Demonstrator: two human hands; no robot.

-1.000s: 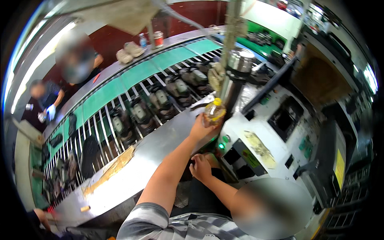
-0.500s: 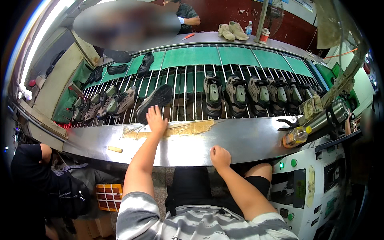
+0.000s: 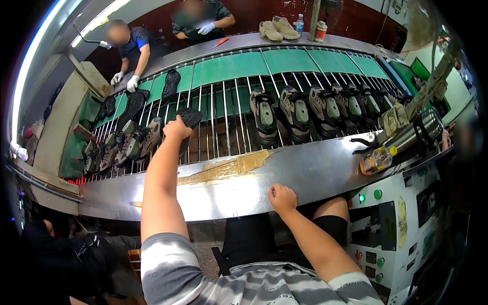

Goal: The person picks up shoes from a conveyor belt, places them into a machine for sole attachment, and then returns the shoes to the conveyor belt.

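1. Gripping the black shoe sole [image 3: 189, 118], your left hand [image 3: 176, 130] reaches over the worktop [image 3: 305, 173] onto the rod conveyor [image 3: 229, 117], toward its left half.
2. Your right hand [image 3: 282, 197] is closed in a loose fist, resting on the worktop's near edge and holding nothing.
3. Beside the sole sit olive shoes [image 3: 134, 145]; a careless swing could knock them askew.
4. Past it runs a row of upturned shoes [image 3: 295, 109]; a sleeve or finger dipping between the conveyor's rods could catch.
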